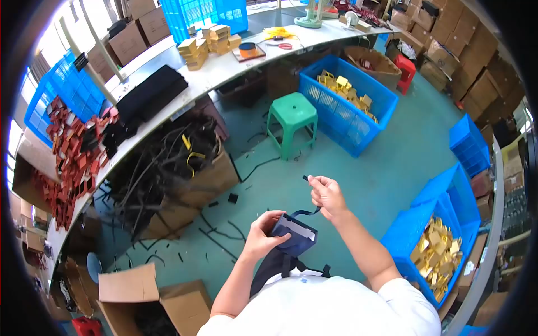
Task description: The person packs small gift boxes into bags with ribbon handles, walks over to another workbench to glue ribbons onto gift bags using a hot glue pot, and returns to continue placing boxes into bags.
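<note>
My left hand (264, 234) is closed around one side of a small dark blue box (300, 238) with a pale inside, its thumb on the near face. A dark ribbon (305, 212) runs from the box up to my right hand (328, 197). That hand pinches the ribbon, and a short dark end sticks out past the fingertips. Both hands are in front of my white shirt, above the green floor. Whether the ribbon is fixed to the box, I cannot tell.
A green stool (292, 115) and a blue crate (347, 106) of gold boxes stand ahead. Another blue crate (400, 246) of gold boxes is at my right. Cardboard cartons (131, 283) and black strip scraps lie left, below a long white table (221, 77) with red and gold boxes.
</note>
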Demonstrator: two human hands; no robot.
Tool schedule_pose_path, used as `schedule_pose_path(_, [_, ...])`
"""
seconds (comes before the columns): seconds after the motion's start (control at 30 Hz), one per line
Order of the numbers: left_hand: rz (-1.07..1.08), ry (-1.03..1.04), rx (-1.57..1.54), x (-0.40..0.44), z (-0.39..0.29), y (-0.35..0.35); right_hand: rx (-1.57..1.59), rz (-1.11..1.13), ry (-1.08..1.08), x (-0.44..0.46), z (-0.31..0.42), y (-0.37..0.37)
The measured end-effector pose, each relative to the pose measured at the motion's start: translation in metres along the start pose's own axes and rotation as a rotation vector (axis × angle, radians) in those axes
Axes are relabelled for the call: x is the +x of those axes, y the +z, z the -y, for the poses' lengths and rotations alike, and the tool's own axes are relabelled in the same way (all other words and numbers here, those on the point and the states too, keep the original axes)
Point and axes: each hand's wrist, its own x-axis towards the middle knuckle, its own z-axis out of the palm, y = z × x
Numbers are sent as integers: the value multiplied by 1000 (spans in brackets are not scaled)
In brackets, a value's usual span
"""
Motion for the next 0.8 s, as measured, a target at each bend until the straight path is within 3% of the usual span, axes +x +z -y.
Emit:
schedule_pose_path(0.23, [100, -53, -53, 234, -44, -1, 7, -82, -14, 187, 109, -33])
schedule_pose_path(0.33, [130, 46, -34, 329, -43, -11, -81, -146, 4, 276, 147, -36])
schedule_pose_path(0.53, [-44, 29, -106, 507, -50, -52, -190, -54, 2, 502, 200, -18])
schedule_pose_path(0.8, [-231, -54, -205, 675, -54, -126, -325, 21, 75, 734, 216, 44])
